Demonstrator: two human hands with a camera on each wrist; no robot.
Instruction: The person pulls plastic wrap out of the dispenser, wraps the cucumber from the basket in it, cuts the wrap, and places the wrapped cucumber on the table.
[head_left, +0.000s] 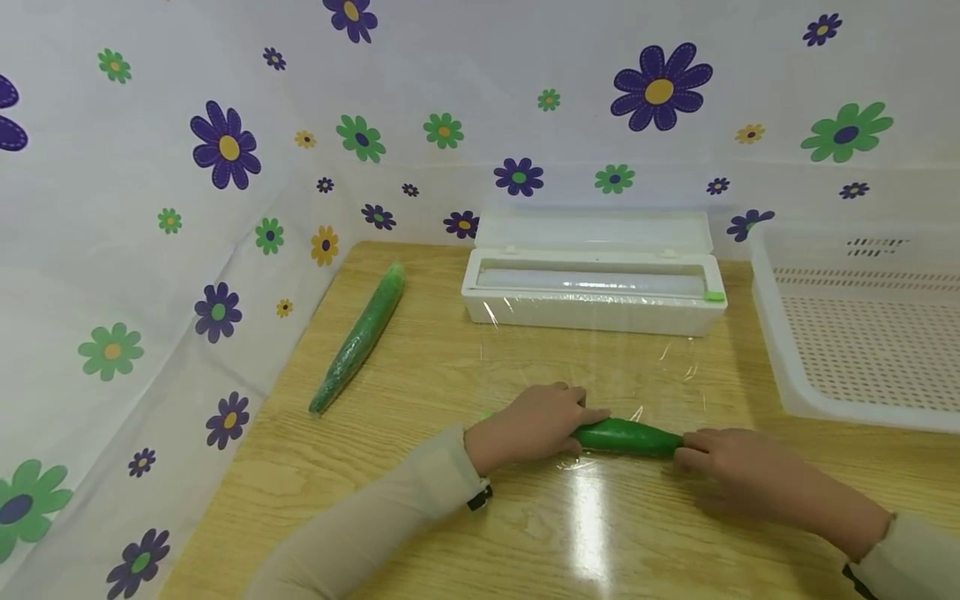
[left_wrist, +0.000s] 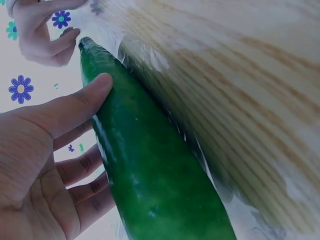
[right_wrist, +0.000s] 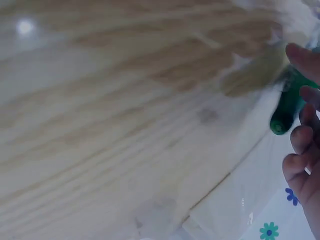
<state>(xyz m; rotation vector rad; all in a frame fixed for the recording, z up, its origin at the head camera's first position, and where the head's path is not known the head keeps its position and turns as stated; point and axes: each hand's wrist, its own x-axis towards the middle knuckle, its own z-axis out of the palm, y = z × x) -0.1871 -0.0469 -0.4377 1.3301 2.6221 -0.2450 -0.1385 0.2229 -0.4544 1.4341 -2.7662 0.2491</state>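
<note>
A green cucumber (head_left: pixel 628 437) lies crosswise on a sheet of clear cling film (head_left: pixel 585 367) on the table. My left hand (head_left: pixel 534 427) holds it around the middle, its thumb (left_wrist: pixel 95 92) on top and the fingers along the side in the left wrist view. At the narrow right end, my right hand (head_left: pixel 757 467) pinches the tip between thumb and fingers. The far rounded end of the cucumber (right_wrist: pixel 282 122) shows beyond the right hand's fingers in the right wrist view. From the film, a white dispenser box (head_left: pixel 585 312) stands just behind, its lid raised and a roll inside.
Another cucumber (head_left: pixel 360 342), wrapped in film, lies at the table's left side. A white perforated basket (head_left: pixel 795 383) stands at the right. Flower-patterned sheeting (head_left: pixel 450 75) hangs behind and to the left of the wooden table (head_left: pixel 300 500).
</note>
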